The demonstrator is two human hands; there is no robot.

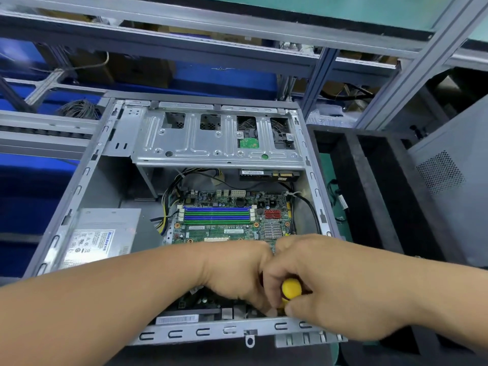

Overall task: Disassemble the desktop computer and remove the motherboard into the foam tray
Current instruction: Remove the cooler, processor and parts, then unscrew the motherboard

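Observation:
An open grey desktop case point(79, 188) lies on its side before me. Inside it sits the green motherboard point(227, 220), with blue and green memory slots. Both hands are over the board's near part. My right hand point(324, 281) grips a yellow-handled screwdriver point(290, 289), which points down into the case. My left hand point(237, 270) is curled close against the right one, its fingertips down by the screwdriver's lower end; what they hold is hidden. A black foam tray point(369, 196) with long slots stands to the right of the case.
A silver power supply point(103, 239) fills the case's near left corner. A metal drive cage point(211, 138) spans the far end, with loose cables below it. A grey side panel point(454, 180) leans at far right. Aluminium frame rails and blue bins lie behind.

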